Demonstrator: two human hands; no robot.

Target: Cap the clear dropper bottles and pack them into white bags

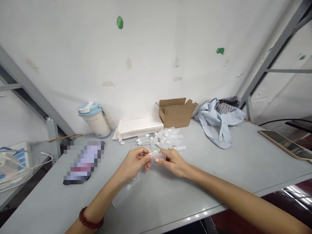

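Between my two hands is a small frosted plastic piece (pixel 160 156), flat-looking and translucent, with a thin white cord near it. My left hand (pixel 137 161) is closed, thumb and fingers pinching at the piece's left end. My right hand (pixel 174 162) grips its right end between thumb and forefinger. Just beyond my hands lies a loose pile of similar frosted pieces (pixel 170 139) with white cords. Another frosted piece (pixel 121 195) lies on the grey table (pixel 195 198) beside my left forearm, partly hidden by it.
Behind the pile sit a stack of white flat boxes (pixel 140 126) and an open cardboard box (pixel 177 114). A lidded cup (pixel 96 121) and a pixelated object (pixel 84 162) are left. A light-blue cloth bag (pixel 219 118) and a phone (pixel 287 144) are right. Cables (pixel 18 165) hang at far left.
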